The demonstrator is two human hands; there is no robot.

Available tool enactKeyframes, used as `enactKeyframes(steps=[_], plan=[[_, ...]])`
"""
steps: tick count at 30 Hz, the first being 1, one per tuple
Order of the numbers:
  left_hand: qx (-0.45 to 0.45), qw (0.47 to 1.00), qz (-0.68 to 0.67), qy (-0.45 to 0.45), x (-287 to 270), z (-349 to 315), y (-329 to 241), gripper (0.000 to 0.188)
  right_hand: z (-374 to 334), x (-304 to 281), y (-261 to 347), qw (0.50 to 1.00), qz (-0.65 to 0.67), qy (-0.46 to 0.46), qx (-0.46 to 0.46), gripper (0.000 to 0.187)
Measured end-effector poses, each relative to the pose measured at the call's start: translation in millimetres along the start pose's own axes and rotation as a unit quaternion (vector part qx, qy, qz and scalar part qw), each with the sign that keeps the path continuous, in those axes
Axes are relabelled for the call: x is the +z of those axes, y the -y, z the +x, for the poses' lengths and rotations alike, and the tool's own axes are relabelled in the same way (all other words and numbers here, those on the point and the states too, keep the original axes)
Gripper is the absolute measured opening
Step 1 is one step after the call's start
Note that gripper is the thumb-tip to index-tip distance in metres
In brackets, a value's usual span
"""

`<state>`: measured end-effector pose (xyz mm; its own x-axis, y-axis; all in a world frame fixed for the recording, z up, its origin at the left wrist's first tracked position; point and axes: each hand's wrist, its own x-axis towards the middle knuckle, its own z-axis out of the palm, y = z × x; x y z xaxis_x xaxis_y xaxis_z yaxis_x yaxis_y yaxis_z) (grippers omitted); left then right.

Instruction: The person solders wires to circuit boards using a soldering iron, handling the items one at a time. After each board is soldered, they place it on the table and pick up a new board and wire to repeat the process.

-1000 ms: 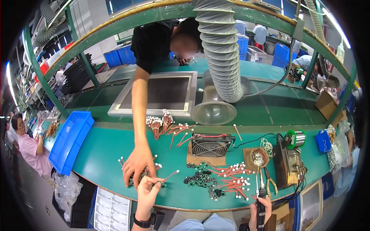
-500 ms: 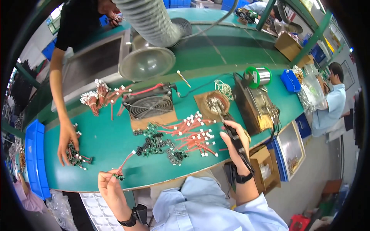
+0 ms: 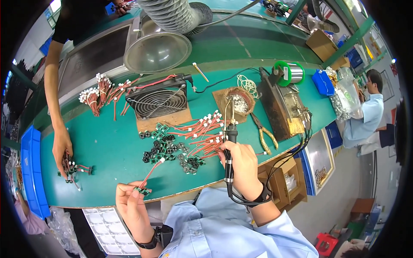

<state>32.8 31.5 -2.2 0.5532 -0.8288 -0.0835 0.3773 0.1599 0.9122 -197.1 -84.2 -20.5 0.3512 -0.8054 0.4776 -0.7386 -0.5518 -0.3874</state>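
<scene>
Pinched in the fingertips of my left hand (image 3: pixel 131 207) is a small green circuit board (image 3: pixel 142 191), over the table's near edge. Red wires with a white plug rise from it. My right hand (image 3: pixel 244 165) is wrapped round the black handle of a soldering iron (image 3: pixel 231 136). The iron's metal end points away from me, over a round dish (image 3: pixel 241 103) of silvery bits; whether it touches them I cannot tell. Between my hands and the fan lie loose small boards (image 3: pixel 161 148) and red wire leads (image 3: pixel 202 127) with white plugs.
A co-worker's hand (image 3: pixel 62 148) reaches in from the left onto wired boards (image 3: pixel 75 168), beside a blue bin (image 3: pixel 32 172). A fan (image 3: pixel 159 103) stands behind the parts. Pliers (image 3: pixel 263 134), a soldering station (image 3: pixel 282 107) and a solder spool (image 3: pixel 290 73) are at right.
My right hand has moved left and now shows the soldering iron upright by the dish. Pliers now show on the table beside it. My left hand still holds the board; the view has shifted.
</scene>
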Motion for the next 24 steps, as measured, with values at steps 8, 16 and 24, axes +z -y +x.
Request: enactKeyframes(steps=[8, 16, 24], plan=[[-0.007, 1.0, 0.002, 0.002, 9, -4, 2, 0.011, 7, 0, -10, 0.999, 0.006, 0.039, -0.021, 0.035], [-0.023, 0.997, 0.068, 0.037, 31, -5, -3, 0.008, 13, -12, 7, 0.877, 0.44, -0.06, 0.181, 0.043], [-0.013, 0.992, 0.114, 0.045, 45, -16, 2, 0.012, 6, -26, 34, 0.869, 0.474, 0.005, 0.144, 0.048]])
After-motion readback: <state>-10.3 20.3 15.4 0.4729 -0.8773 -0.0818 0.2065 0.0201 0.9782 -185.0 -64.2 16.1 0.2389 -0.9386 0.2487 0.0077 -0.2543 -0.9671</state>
